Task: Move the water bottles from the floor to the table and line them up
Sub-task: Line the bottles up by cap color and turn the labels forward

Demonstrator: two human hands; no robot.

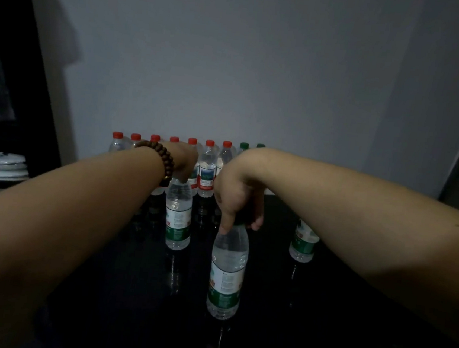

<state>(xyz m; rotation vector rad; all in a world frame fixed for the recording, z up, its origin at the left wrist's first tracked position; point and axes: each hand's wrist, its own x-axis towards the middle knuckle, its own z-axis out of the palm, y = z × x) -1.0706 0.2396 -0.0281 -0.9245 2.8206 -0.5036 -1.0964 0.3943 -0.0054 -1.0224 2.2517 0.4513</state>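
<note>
Grips the cap end of the nearest bottle (228, 270), clear and water-filled, with the right hand (237, 197); clasps the top of a second bottle (178, 216) with the left hand (185, 163). Upright on a glossy black table (321, 311), in front of a row of bottles (207, 168) against a grey wall (234, 61).
</note>
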